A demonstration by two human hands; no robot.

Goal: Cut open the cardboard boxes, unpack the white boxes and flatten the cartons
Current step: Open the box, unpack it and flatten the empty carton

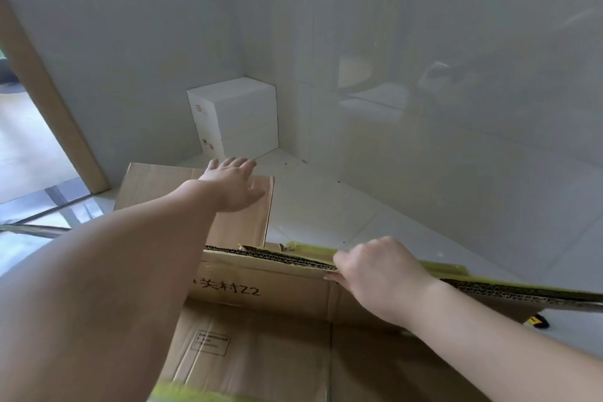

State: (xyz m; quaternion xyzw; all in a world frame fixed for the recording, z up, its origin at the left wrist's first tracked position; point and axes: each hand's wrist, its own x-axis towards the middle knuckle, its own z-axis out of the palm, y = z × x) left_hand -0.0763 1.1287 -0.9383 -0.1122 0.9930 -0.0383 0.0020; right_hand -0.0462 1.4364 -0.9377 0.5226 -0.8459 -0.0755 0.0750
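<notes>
Left hand (233, 184) pressing flat, fingers spread, on far flap (238, 225) to flatten it; right hand (375, 274) gripping carton (261, 336) edge, steadying; white boxes (235, 117) stacked in corner

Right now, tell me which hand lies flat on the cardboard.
The left hand, fingers straight on the far flap; the right hand grips the carton's upright edge.

White boxes (235, 117) blocking corner

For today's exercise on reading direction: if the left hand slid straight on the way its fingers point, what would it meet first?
Probably the stacked white boxes in the corner. The left hand lies flat on the cardboard flap, its fingers at the far edge, with bare floor between; depth is uncertain.
</notes>
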